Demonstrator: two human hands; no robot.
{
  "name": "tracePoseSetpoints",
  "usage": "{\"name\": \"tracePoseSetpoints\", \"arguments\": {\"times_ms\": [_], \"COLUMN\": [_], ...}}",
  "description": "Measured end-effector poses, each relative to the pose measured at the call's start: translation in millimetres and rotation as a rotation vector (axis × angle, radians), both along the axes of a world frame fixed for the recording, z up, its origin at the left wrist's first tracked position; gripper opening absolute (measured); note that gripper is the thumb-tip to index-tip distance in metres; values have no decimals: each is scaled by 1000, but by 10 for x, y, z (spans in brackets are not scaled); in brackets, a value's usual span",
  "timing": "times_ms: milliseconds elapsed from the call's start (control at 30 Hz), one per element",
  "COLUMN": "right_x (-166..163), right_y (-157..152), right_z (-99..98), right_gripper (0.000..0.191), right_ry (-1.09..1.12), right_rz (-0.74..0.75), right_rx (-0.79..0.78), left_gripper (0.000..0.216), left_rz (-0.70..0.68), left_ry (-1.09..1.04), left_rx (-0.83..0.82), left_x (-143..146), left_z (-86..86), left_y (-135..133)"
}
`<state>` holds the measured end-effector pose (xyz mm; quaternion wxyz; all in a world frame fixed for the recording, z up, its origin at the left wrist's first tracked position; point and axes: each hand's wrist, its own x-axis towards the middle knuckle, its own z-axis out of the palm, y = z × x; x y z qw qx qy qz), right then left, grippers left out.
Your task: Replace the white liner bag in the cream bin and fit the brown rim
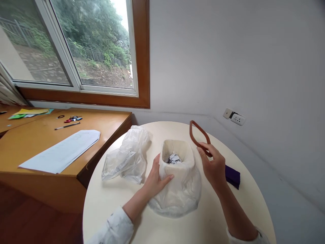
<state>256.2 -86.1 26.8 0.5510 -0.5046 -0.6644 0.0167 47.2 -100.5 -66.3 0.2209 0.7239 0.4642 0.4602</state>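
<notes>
A small bin stands upright on the round table, lined with a whitish plastic bag whose edge folds over the rim and hangs loosely around the outside. Crumpled paper lies inside it. My left hand grips the bin's left side through the bag, thumb across the front. To the right of the bin, my right hand holds a brown rounded-square rim ring up by its lower edge, apart from the bin. Another crumpled translucent plastic bag rests on the table left of the bin.
The round cream table stands by the wall. A folded dark purple cloth lies near its right edge. On the wooden desk at left are paper sheets, a pen, and keys. A wall socket is at right.
</notes>
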Motion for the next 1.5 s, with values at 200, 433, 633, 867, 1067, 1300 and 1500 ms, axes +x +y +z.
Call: {"name": "tracePoseSetpoints", "arguments": {"times_ms": [200,433,633,867,1067,1300,1500], "right_x": [-305,-416,-442,-459,-457,-444,-434], "right_y": [-202,-259,-296,-309,-325,-325,-331], "right_z": [38,-55,-42,-71,-68,-33,-37], "right_gripper": [17,17,19,19,18,19,20], "right_ry": [-291,-395,-406,-420,-408,-415,-420], "right_rz": [188,214,222,218,250,261,293], "right_rx": [65,64,59,75,72,49,25], "left_gripper": [83,86,86,89,91,96,90], "left_rz": [4,21,12,1,27,5,-26], "left_ry": [-11,17,19,-30,-29,-34,-6], "left_rx": [5,22,26,100,140,286,355], "left_x": [16,9,-1,-18,-39,-17,-2], "left_z": [8,-9,2,26,96,136,139], "left_y": [-15,-16,-20,-7,-36,-64,-58]}}
